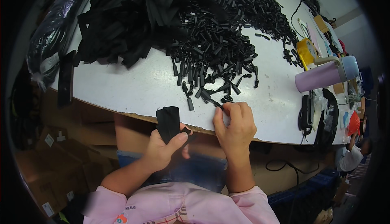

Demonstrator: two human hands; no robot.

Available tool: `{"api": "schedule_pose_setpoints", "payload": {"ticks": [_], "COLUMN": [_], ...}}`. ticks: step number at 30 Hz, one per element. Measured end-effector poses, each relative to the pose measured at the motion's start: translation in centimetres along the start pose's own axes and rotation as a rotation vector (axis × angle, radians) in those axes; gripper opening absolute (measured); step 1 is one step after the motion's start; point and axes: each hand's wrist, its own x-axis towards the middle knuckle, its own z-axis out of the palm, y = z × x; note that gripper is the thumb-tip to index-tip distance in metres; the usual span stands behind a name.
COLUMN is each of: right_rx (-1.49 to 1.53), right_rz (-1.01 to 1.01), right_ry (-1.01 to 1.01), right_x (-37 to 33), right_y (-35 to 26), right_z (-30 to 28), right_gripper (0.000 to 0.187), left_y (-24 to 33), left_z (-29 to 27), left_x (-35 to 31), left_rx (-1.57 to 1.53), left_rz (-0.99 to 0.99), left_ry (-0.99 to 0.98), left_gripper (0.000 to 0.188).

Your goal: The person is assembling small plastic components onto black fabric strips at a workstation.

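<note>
My left hand is closed on a black fabric strip, thumb across it, just off the table's front edge. A folded end of the strip shows by the thumb. Over that same edge my right hand pinches a black zipper pull at the near end of a heap. The heap of black zipper pulls, with long flat tabs, spreads back over the table. Left of it lies a large pile of black fabric strips.
The white table has a worn wooden front edge. At the right lie a lilac bottle, a yellow tape roll and black pouches. A plastic-wrapped bundle is at the far left, cardboard boxes below. Another person is far right.
</note>
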Motion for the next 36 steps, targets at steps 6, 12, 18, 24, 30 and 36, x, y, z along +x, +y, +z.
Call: {"api": "schedule_pose_setpoints", "payload": {"ticks": [6, 12, 18, 24, 30, 36], "right_rx": [0.115, 1.218, 0.903, 0.824, 0.814, 0.901], "right_rz": [-0.052, 0.417, 0.041, -0.088, -0.158, -0.07], "right_ry": [-0.018, -0.272, -0.208, -0.228, -0.244, -0.277], "right_x": [-0.3, -1.6, -1.1, -0.7, -0.3, -0.5], "right_y": [0.2, -2.4, -2.3, -2.1, -1.6, -1.9], "right_z": [0.0, -1.1, -1.4, -1.4, -1.1, -0.8], "right_gripper": [0.015, 0.011, 0.011, 0.014, 0.016, 0.016], "left_y": [-0.5, -0.8, -0.5, 0.4, 0.9, 0.1], "left_z": [0.8, 1.0, 0.6, 0.6, 0.2, 0.1], "left_x": [0.1, 0.3, 0.5, 0.5, 0.6, 0.6], "left_rx": [0.165, 0.373, 0.502, 0.556, 0.613, 0.502], "left_rz": [0.014, 0.241, 0.329, 0.346, 0.278, 0.494], "left_ry": [0.082, 0.102, 0.083, 0.063, 0.013, 0.05], "left_gripper": [0.02, 0.015, 0.006, 0.006, 0.005, 0.006]}}
